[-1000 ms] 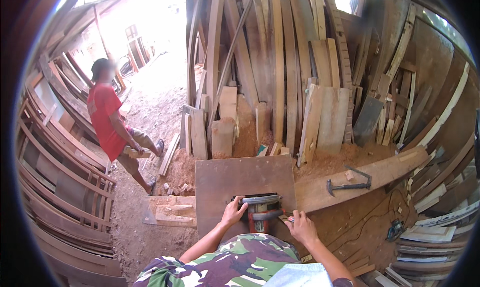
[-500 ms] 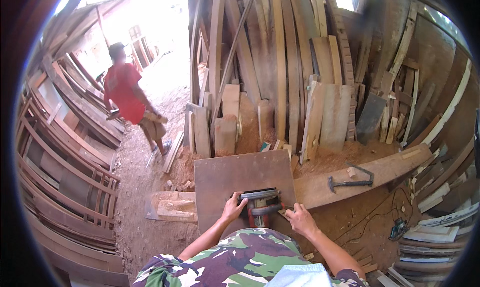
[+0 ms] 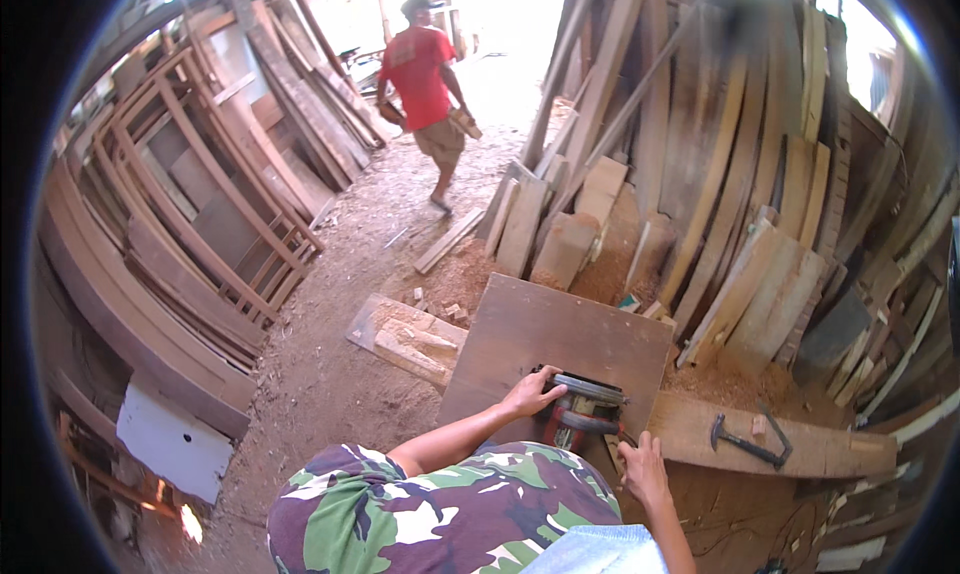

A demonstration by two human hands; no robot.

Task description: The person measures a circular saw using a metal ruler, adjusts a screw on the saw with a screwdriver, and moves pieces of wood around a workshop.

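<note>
A red, grey and black power tool that looks like a circular saw (image 3: 590, 391) lies on a brown wooden board (image 3: 530, 319) in front of me. My left hand (image 3: 535, 391) grips its grey guard at the left end, thumb and fingers bent over the edge. Close to the tool's right side is my right hand (image 3: 645, 466), its fingers closed on a small thing that I cannot make out. A bit of red and dark shows by those fingertips. My shirt hides part of the board's near edge.
A long plank (image 3: 820, 446) runs right, bearing a hammer (image 3: 718, 432) and a black angled tool (image 3: 772, 440). Upright boards (image 3: 700, 174) lean beyond, above sawdust. Wooden frames (image 3: 215, 209) stack on the left. A person in a red shirt (image 3: 415, 66) stands far off, carrying wood pieces.
The view has swung left, so the bench and tool sit farther right in it. The person in red has walked farther away. My left hand stays on the tool, and my right hand beside it.
</note>
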